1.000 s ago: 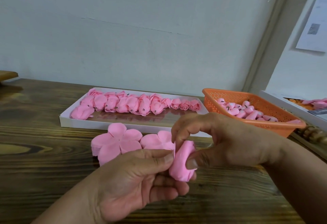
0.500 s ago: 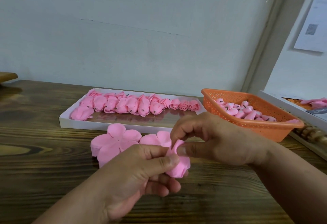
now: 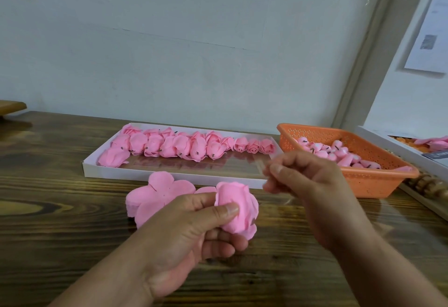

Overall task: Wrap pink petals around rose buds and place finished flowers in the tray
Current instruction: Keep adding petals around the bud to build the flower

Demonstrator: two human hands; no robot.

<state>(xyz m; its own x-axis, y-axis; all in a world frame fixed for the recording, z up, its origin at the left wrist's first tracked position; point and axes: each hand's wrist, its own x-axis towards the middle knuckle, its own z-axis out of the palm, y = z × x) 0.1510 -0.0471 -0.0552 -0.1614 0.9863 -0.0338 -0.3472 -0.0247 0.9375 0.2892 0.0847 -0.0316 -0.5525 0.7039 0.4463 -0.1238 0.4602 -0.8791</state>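
Many roses (image 3: 184,146) in white tray (image 3: 169,175)

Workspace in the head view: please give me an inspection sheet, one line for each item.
Surface: wooden table, dark grain.
Job's things: white tray with a row of pink flowers; wrapped flower in hand; flat petal stack on the table; orange basket of buds.
Clutter: a box at the right edge.
Grippers: left hand grips the wrapped flower; right hand curled, apparently empty.
Cables: nothing seen.
Surroundings: pale wall, paper sheet pinned.
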